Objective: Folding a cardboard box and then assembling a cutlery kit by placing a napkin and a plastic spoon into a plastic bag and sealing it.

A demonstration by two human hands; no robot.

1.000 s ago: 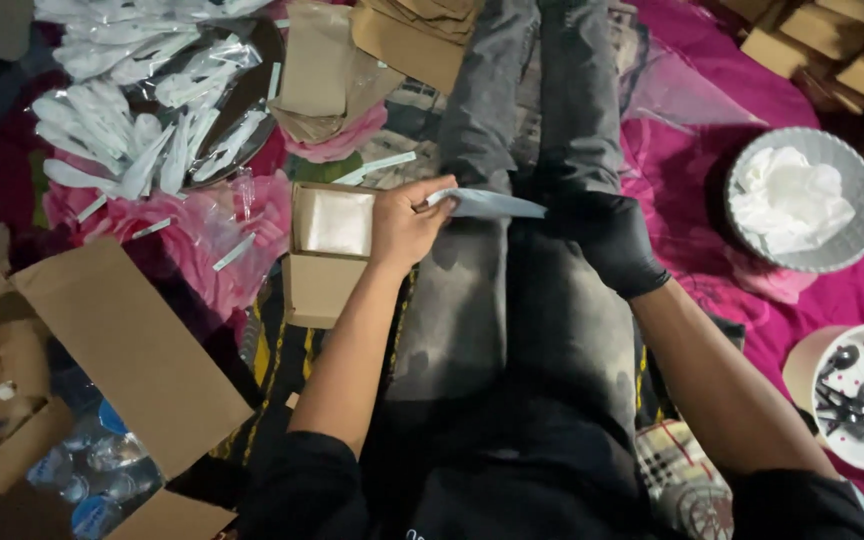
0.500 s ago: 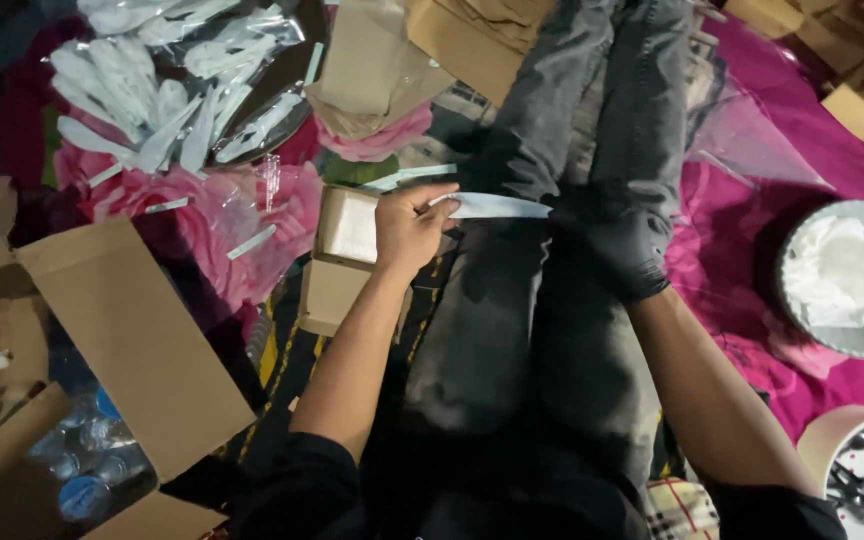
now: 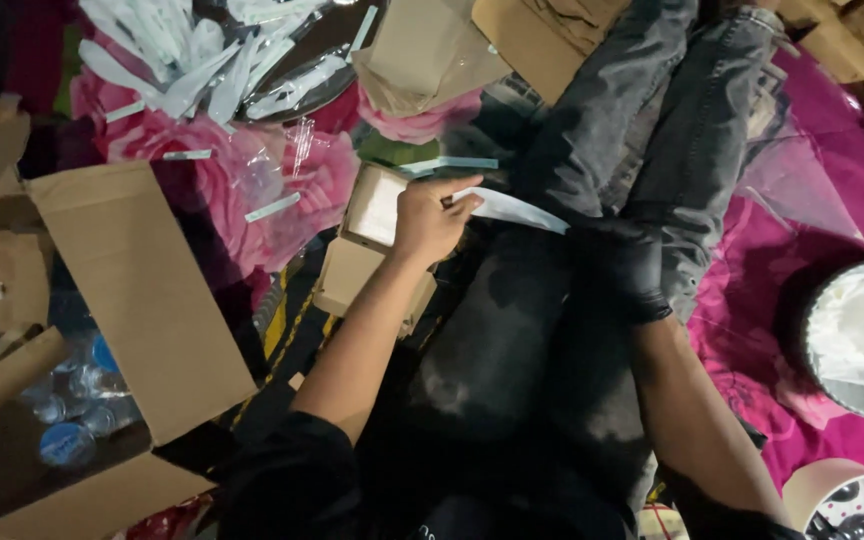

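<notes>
Thin white paper-like sleeve (image 3: 510,208), long and tapering to a point, held above the lap at centre frame, between both hands. Pinched at its 9 o'clock end by the left hand (image 3: 430,222), bare fingers (image 3: 460,200) closed together on the edge. Met at its 3 o'clock tip by the right hand (image 3: 624,262), gloved in black; whether those fingers clamp the tip or merely touch it, cannot tell against the dark jeans. Probably very light, flimsy and easy to crease or tear, so best taken near the ends with a soft pinch, not across the middle.

Just beneath the left hand, at 9 o'clock, a small open brown cardboard box with a pale lining (image 3: 372,240). Further out at 11 o'clock, a heap of similar white sleeves in clear wrappers (image 3: 212,60) on a pink flowered cloth (image 3: 202,180). At 8 o'clock, a large open cardboard carton (image 3: 132,290) with bottles inside, dim and hard to make out. At 3 o'clock, a grey round tray of white crumpled material (image 3: 857,335), cut off by the frame edge. At 5 o'clock, a white bowl with dark pieces (image 3: 852,505), mostly cropped.
</notes>
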